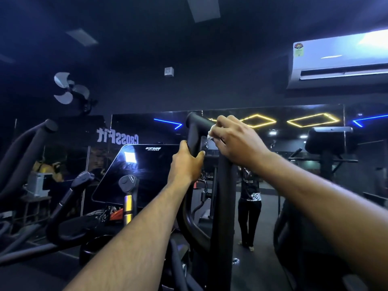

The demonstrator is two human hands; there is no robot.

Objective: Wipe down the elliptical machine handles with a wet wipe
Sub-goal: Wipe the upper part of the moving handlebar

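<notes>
A black elliptical handle [194, 131] rises in the middle of the view and bends at its top. My left hand [185, 162] grips its upright shaft just below the bend. My right hand [236, 141] is curled over the upper branch of the handle, with a white wet wipe [211, 133] bunched under its fingers against the bar. Only a small edge of the wipe shows. Another black handle [27, 141] of the machine curves up at the far left.
The machine's dark console screen [138, 173] tilts up left of centre, with two short grips [128, 182] below it. A mirror wall behind reflects a standing person [249, 198] and ceiling lights. An air conditioner [340, 59] hangs top right, a wall fan [69, 89] top left.
</notes>
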